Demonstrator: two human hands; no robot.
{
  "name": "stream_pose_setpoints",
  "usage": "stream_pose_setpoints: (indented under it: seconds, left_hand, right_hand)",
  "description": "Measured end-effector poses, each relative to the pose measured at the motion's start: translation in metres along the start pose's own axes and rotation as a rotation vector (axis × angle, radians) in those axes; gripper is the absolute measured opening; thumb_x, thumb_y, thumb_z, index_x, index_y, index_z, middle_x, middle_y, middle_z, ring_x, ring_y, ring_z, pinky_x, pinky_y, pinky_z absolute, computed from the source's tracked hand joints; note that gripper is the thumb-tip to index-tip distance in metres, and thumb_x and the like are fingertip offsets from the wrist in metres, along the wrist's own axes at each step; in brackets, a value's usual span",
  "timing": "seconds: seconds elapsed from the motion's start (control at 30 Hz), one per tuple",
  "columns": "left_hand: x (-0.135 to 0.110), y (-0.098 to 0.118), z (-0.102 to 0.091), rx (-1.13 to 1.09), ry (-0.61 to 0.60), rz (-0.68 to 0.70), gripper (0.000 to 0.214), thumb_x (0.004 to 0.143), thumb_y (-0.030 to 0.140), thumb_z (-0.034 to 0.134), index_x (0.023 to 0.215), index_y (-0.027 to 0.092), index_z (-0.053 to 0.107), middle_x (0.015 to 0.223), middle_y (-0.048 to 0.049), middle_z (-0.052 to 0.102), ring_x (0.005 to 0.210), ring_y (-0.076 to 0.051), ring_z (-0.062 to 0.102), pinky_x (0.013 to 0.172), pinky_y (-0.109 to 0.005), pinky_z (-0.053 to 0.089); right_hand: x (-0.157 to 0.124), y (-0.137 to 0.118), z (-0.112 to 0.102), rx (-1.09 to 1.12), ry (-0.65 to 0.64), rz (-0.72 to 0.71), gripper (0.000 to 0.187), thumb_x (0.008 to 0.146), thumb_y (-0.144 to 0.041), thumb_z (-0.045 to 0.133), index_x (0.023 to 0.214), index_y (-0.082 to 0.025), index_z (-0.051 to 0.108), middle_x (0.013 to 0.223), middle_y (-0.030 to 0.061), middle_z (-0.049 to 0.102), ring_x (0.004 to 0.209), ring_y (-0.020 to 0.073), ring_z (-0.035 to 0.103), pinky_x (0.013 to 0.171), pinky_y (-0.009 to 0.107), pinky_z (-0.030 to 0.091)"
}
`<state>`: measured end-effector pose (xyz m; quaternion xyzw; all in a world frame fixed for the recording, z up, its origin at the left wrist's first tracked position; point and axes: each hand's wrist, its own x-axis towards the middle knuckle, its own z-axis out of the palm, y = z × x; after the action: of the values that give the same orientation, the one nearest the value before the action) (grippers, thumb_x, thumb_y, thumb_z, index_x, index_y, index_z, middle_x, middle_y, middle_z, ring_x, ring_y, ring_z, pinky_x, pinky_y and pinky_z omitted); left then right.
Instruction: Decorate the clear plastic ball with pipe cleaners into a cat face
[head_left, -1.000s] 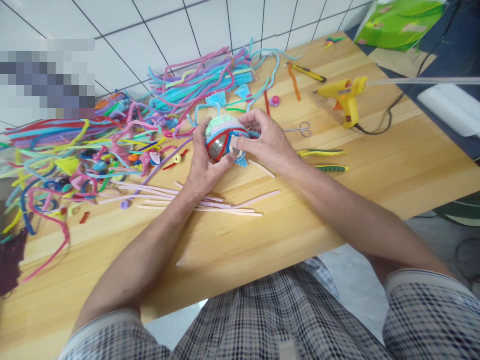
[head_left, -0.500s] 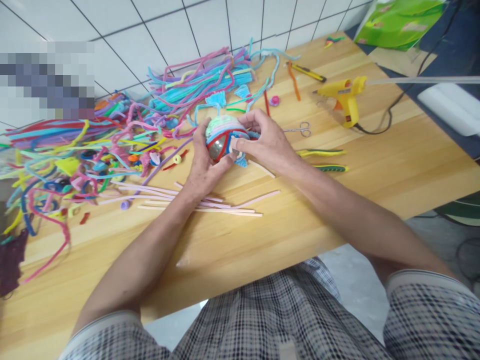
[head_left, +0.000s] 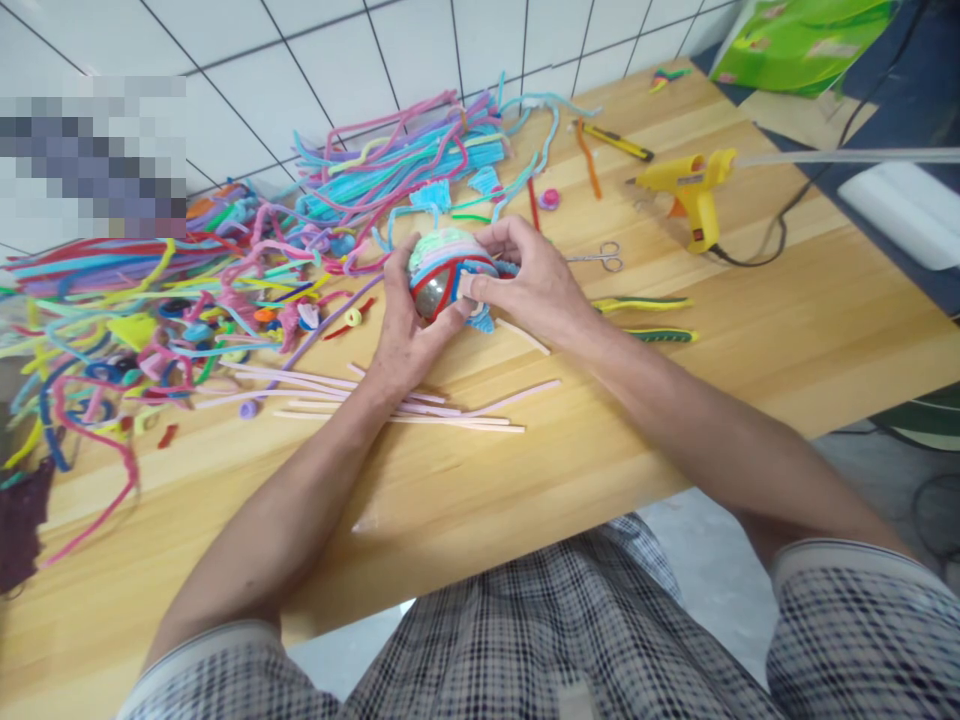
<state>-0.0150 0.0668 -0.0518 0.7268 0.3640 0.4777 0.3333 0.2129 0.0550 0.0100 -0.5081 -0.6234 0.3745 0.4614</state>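
Between my hands is a round ball (head_left: 433,297) with a clear, shiny lower part, covered on top in mint green, pink, blue and red pipe cleaners. My left hand (head_left: 405,330) curls round its left side, thumb along the lower front. From the right, my right hand (head_left: 529,275) grips it, thumb pressing a small pale piece on the front. Blue fuzzy bits stick out below and beside that thumb. Several pale pink and cream pipe cleaners (head_left: 420,408) lie under my left wrist.
Heaps of coloured pipe cleaners (head_left: 405,170) line the tiled wall, spreading left with small fuzzy pieces (head_left: 142,330). At right lie a yellow glue gun (head_left: 694,200) with its cord, a yellow cutter (head_left: 615,141), scissors (head_left: 607,257) and yellow-green pliers (head_left: 652,335).
Almost nothing differs. Both hands keep hold of the ball, which is turned or shifted very slightly to the left.
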Motion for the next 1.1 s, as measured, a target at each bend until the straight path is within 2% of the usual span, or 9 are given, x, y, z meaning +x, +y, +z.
stream_pose_setpoints:
  seconds: [0.23, 0.43, 0.53, 0.67, 0.83, 0.97, 1.03, 1.1]
  left_hand:
    - [0.000, 0.000, -0.001, -0.005, -0.011, -0.028, 0.113, 0.088, 0.100, 0.083, 0.175, 0.042, 0.042, 0.182, -0.0128, 0.050, 0.174, -0.043, 0.054, 0.145, -0.061, 0.050]
    - [0.001, -0.001, 0.001, -0.010, 0.010, -0.045, 0.110, 0.089, 0.094, 0.090, 0.173, 0.042, 0.044, 0.181, -0.0131, 0.052, 0.174, -0.046, 0.052, 0.146, -0.067, 0.048]
    - [0.000, -0.002, 0.003, 0.002, 0.025, -0.032, 0.104, 0.093, 0.091, 0.088, 0.174, 0.043, 0.043, 0.179, -0.0122, 0.053, 0.172, -0.045, 0.055, 0.145, -0.067, 0.050]
    - [0.000, -0.004, 0.002, 0.006, 0.023, -0.022, 0.103, 0.094, 0.090, 0.088, 0.174, 0.044, 0.043, 0.181, -0.0112, 0.054, 0.175, -0.044, 0.053, 0.145, -0.065, 0.052]
    - [0.001, -0.003, -0.004, 0.042, -0.009, -0.032, 0.106, 0.092, 0.094, 0.088, 0.173, 0.038, 0.047, 0.181, -0.0089, 0.057, 0.175, -0.047, 0.053, 0.145, -0.065, 0.053]
    - [0.003, -0.001, -0.007, 0.091, 0.002, -0.030, 0.107, 0.092, 0.095, 0.086, 0.174, 0.039, 0.047, 0.176, -0.0062, 0.061, 0.170, -0.046, 0.060, 0.142, -0.064, 0.056]
    - [0.006, 0.004, -0.008, 0.062, -0.006, -0.044, 0.109, 0.088, 0.093, 0.092, 0.173, 0.038, 0.050, 0.176, -0.0084, 0.063, 0.169, -0.045, 0.061, 0.142, -0.064, 0.055]
    - [0.010, 0.015, -0.010, -0.009, -0.063, -0.095, 0.108, 0.086, 0.089, 0.096, 0.171, 0.037, 0.052, 0.174, -0.0098, 0.067, 0.166, -0.043, 0.064, 0.141, -0.063, 0.056]
  right_hand:
    - [0.001, 0.001, -0.001, 0.008, -0.009, -0.005, 0.045, 0.081, -0.033, 0.097, 0.121, -0.034, 0.075, 0.138, 0.0049, 0.084, 0.134, 0.0324, 0.077, 0.123, 0.057, 0.066]
    - [0.003, 0.001, -0.007, 0.027, -0.047, 0.003, 0.041, 0.084, -0.040, 0.099, 0.117, -0.037, 0.076, 0.134, 0.0031, 0.086, 0.131, 0.0338, 0.077, 0.123, 0.061, 0.066]
    - [0.004, -0.002, -0.011, 0.053, -0.085, 0.020, 0.036, 0.088, -0.049, 0.097, 0.114, -0.037, 0.075, 0.132, 0.0032, 0.087, 0.132, 0.0348, 0.077, 0.125, 0.063, 0.064]
    - [0.005, -0.004, -0.011, 0.063, -0.093, 0.029, 0.044, 0.086, -0.062, 0.099, 0.111, -0.036, 0.073, 0.128, 0.0043, 0.087, 0.135, 0.0370, 0.074, 0.123, 0.063, 0.062]
    - [0.005, -0.001, -0.008, 0.018, -0.061, 0.008, 0.045, 0.086, -0.060, 0.100, 0.110, -0.034, 0.072, 0.129, 0.0057, 0.086, 0.128, 0.0342, 0.076, 0.123, 0.061, 0.062]
    - [0.004, 0.003, -0.010, -0.038, -0.022, -0.037, 0.041, 0.090, -0.055, 0.099, 0.115, -0.034, 0.074, 0.133, 0.0056, 0.085, 0.134, 0.0338, 0.077, 0.124, 0.060, 0.064]
    - [0.006, 0.005, -0.014, -0.066, -0.022, -0.088, 0.047, 0.088, -0.053, 0.101, 0.123, -0.033, 0.076, 0.142, 0.0066, 0.083, 0.141, 0.0341, 0.075, 0.129, 0.060, 0.061]
    - [0.008, 0.005, -0.022, -0.062, -0.059, -0.121, 0.055, 0.088, -0.052, 0.102, 0.132, -0.031, 0.077, 0.152, 0.0084, 0.081, 0.147, 0.0349, 0.074, 0.132, 0.060, 0.059]
